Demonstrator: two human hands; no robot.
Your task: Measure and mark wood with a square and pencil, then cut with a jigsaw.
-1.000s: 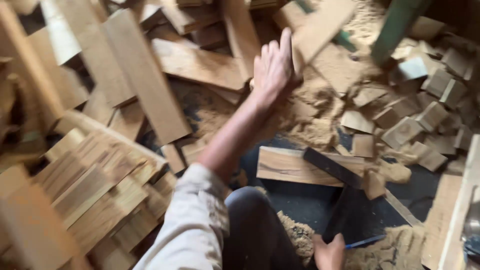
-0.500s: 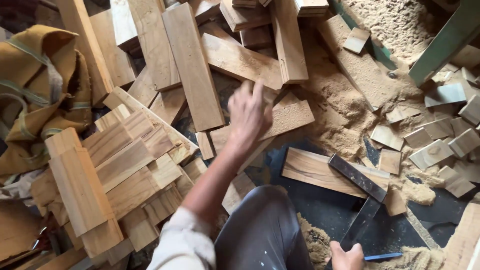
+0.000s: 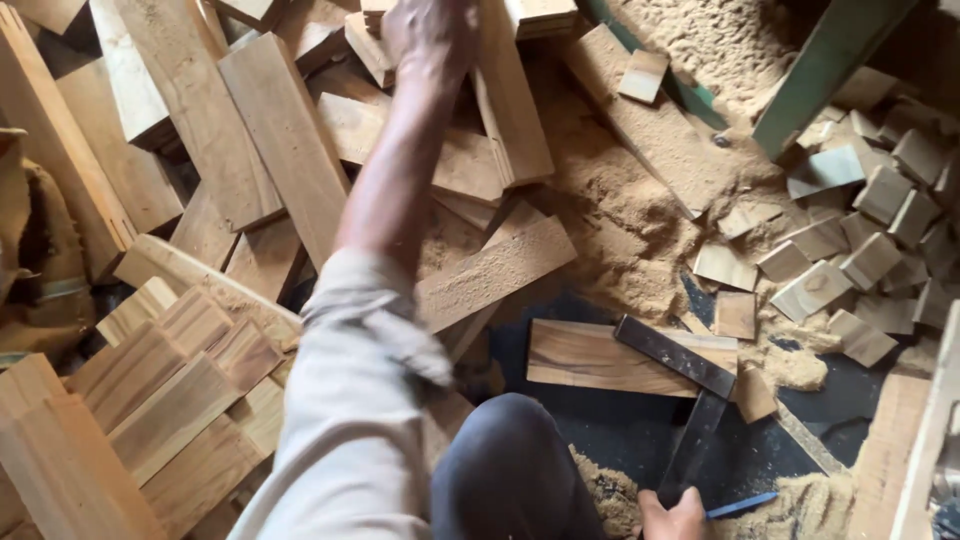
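On the floor at the far left lies a crumpled brown sack (image 3: 30, 260), and beside it a stack of short wooden blocks (image 3: 150, 400) fills the lower left corner. Above them long planks (image 3: 285, 140) lie criss-crossed in a loose heap that runs to the top edge.

The left arm, in a pale sleeve (image 3: 350, 420), stretches up across this heap. The left hand (image 3: 432, 35) rests at the top edge on an upright-lying plank (image 3: 510, 110); its grip is blurred, so I cannot tell whether the fingers are closed around the wood or only touching it.

A dark-clad knee (image 3: 510, 470) shows at the bottom middle. Just right of it a short board (image 3: 600, 358) lies flat on a dark patch of floor, with a black try square (image 3: 690, 385) laid across its right end, the blade running down toward the bottom edge.

The right hand (image 3: 672, 518) sits at the bottom edge, touching the lower end of the square and closed on a blue pencil (image 3: 742, 505) that points right.

Sawdust (image 3: 620, 220) is piled through the middle and top right. A green beam (image 3: 825, 70) slants across the upper right corner, and small square offcuts (image 3: 850, 250) are scattered along the right side.
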